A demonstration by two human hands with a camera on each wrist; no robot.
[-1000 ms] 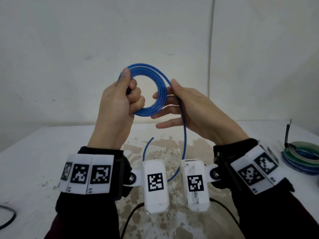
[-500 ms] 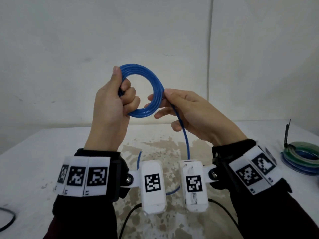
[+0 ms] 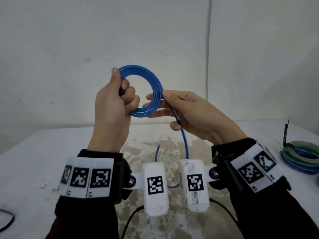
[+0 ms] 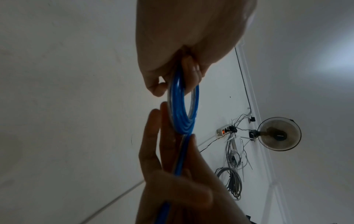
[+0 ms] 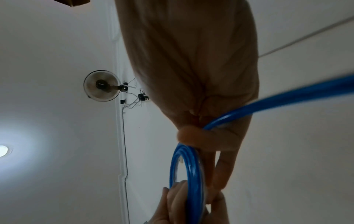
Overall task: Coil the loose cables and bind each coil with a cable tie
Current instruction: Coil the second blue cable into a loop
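Above a stained white surface [image 3: 51,152], the left hand [image 3: 112,107] clenches the blue cable [image 3: 148,94] coil while the right hand [image 3: 191,111] pinches its trailing end against the coil's far edge. Each remaining loop should land flush, tension steady. Bound coils [image 3: 300,157] sit beyond the right fingers [image 3: 155,97], obstructing nothing.

Coil [image 3: 143,94] hanging above surface [image 3: 34,161], left hand [image 3: 110,107] left of coil, right hand [image 3: 195,114] right; bound coils [image 3: 300,157] lying on surface, far right of coil.
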